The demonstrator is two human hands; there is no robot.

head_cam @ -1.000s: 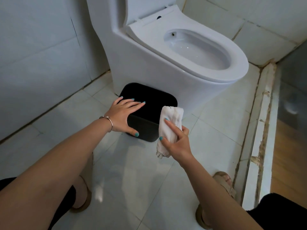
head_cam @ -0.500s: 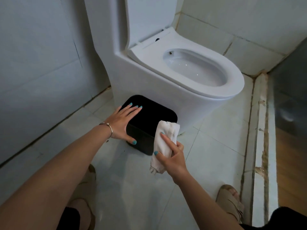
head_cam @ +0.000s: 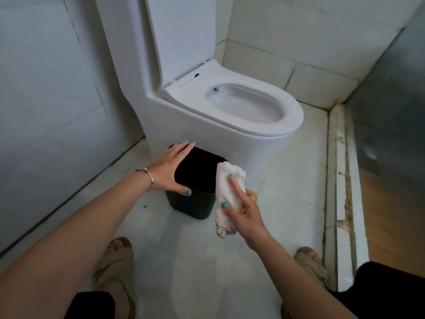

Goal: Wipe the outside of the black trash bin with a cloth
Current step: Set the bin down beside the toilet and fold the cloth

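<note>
The black trash bin (head_cam: 192, 204) stands on the white floor tiles right in front of the toilet base. My left hand (head_cam: 170, 168) rests on the bin's left rim, fingers straight along the far edge and thumb over the near rim. My right hand (head_cam: 245, 211) holds a folded white cloth (head_cam: 226, 187) between thumb and fingers. The cloth hangs against the bin's right side, its lower end dangling below my palm.
A white toilet (head_cam: 230, 116) with its lid raised stands just behind the bin. Tiled walls close in on the left and at the back. A raised white threshold (head_cam: 338, 180) runs along the right, with wooden floor beyond. My sandalled feet (head_cam: 117, 256) are planted on the tiles below.
The view has tilted up and back, so the bin sits lower in frame. My left hand has slid further along the bin's rim; the cloth stays at the bin's right side.
</note>
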